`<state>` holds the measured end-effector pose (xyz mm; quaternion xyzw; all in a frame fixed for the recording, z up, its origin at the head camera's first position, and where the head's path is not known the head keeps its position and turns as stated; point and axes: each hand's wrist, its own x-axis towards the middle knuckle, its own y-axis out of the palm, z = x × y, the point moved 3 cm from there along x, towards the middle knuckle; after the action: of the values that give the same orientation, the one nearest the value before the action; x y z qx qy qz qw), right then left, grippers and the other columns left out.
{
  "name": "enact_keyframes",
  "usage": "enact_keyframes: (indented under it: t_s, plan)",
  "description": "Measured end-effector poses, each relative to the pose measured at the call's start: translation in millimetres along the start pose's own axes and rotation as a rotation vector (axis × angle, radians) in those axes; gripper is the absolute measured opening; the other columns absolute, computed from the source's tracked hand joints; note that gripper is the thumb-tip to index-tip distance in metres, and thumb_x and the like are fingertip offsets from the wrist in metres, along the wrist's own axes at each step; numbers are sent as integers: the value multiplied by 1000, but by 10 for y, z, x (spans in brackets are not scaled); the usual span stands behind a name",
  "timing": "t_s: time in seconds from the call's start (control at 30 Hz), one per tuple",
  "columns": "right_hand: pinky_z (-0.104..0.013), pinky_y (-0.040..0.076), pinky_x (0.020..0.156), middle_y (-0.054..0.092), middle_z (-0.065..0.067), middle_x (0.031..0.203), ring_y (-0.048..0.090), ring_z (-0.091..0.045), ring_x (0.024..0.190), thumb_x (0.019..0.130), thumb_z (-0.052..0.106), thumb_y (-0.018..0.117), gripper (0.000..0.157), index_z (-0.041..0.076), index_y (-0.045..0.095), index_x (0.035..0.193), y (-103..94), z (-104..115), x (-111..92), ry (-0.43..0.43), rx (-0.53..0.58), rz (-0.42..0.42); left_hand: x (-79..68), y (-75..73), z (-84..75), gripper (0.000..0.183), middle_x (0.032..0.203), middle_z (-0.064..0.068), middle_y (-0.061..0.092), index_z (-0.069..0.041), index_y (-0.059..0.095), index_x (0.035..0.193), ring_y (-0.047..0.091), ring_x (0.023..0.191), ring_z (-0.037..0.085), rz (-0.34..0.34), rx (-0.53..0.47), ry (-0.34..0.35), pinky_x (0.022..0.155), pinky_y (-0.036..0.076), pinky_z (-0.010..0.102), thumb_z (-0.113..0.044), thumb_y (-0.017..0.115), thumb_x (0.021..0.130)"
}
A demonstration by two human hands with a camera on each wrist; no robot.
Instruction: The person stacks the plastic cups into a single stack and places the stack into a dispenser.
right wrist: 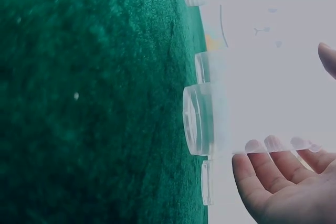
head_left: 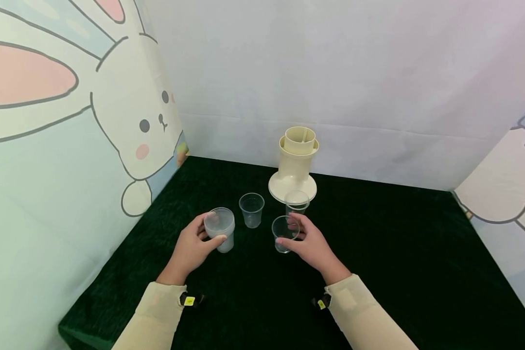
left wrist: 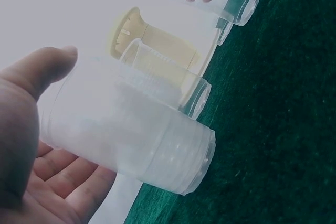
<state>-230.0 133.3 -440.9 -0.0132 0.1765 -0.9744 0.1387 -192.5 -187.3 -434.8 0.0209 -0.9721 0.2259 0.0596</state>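
Observation:
In the head view, my left hand (head_left: 193,247) holds a stack of clear plastic cups (head_left: 222,228), thumb in front and fingers on the left and behind. The stack also shows in the left wrist view, its nested bases (left wrist: 184,156) at the lower right. My right hand (head_left: 308,240) is curled round a single clear plastic cup (head_left: 284,236), fingers behind it and thumb at its front. Between the hands, slightly farther back, stands another plastic cup (head_left: 251,214). One more cup (head_left: 296,198) stands behind the right hand, partly hidden.
A cream plastic stand (head_left: 294,170) with a round base and an open cylinder on top stands at the back. Dark green cloth (head_left: 398,272) covers the table. A pale wall hanging (head_left: 354,73) rises behind, with a cartoon rabbit (head_left: 135,107) on the left side.

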Motion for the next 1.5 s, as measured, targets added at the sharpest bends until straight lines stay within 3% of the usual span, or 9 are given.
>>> enact_keyframes:
  t_s: [0.4, 0.93, 1.5]
  plan:
    - [-47, 46, 110, 57, -3, 143, 54, -22, 131, 83, 46, 86, 85, 19, 45, 152, -29, 152, 17, -40, 10, -6, -6, 2, -12, 75, 145, 10, 53, -14, 47, 149, 55, 132, 31, 5, 2, -9, 107, 49, 50, -35, 84, 88]
    - [-52, 43, 112, 58, -2, 141, 56, -25, 128, 88, 44, 82, 77, 21, 45, 152, 3, 917, 145, -228, -10, 26, -10, -11, -22, 71, 144, 11, 53, -12, 48, 147, 55, 132, 31, 10, -4, -1, 107, 49, 50, -33, 83, 89]
    - [-41, 49, 106, 60, 9, 136, 57, -11, 124, 89, 49, 80, 76, 23, 46, 152, 475, 1362, 338, -303, 13, 90, -3, -12, -3, 73, 145, 10, 54, -14, 46, 149, 56, 131, 30, 31, -10, -2, 106, 49, 51, -40, 81, 90]
